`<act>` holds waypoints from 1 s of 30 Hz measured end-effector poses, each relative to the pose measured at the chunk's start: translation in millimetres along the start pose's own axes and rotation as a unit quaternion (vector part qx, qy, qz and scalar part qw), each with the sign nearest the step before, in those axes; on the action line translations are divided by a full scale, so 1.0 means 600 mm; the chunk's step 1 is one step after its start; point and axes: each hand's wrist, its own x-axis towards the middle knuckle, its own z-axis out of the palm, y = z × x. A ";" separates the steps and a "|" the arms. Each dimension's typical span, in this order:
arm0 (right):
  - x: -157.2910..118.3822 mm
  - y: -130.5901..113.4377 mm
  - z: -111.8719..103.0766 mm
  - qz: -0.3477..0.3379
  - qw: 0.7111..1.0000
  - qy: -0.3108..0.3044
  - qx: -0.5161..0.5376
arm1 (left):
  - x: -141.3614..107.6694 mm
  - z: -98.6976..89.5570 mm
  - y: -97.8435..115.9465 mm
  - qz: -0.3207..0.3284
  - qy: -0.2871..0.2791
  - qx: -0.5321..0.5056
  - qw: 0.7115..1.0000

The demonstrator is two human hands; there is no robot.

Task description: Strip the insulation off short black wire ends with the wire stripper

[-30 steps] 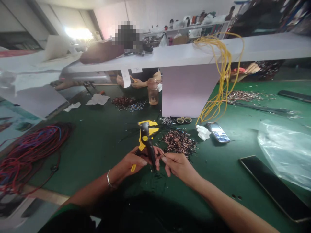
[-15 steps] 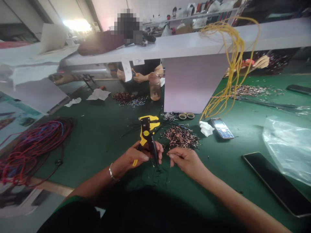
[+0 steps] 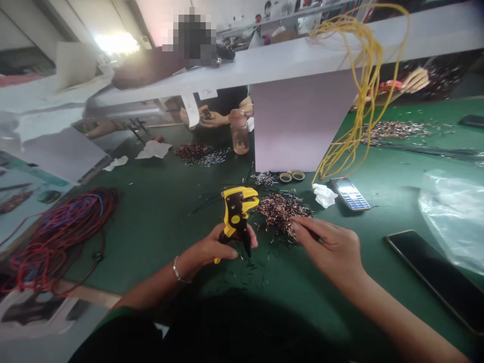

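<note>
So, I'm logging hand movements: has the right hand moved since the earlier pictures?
Yes: judged against the keypad phone, the right hand has moved rightward and slightly forward, to the copper-coloured pile.

The yellow-and-black tool (image 3: 237, 209) hides part of the left hand's grip (image 3: 215, 247). Whether the right hand's grip (image 3: 335, 247) holds anything at the wire pile (image 3: 280, 209) is too small to tell. The right edge crops the clear bag (image 3: 449, 217).

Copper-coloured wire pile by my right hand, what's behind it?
Behind the wire pile lie a heap of silvery bits and two small rolls, apparently tape; beyond stands a pale panel. Whatever is directly behind the panel is covered.
</note>
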 end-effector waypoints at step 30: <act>0.000 -0.024 0.007 -0.171 0.979 -0.077 -0.077 | 0.008 -0.003 -0.023 -0.027 0.039 -0.059 0.997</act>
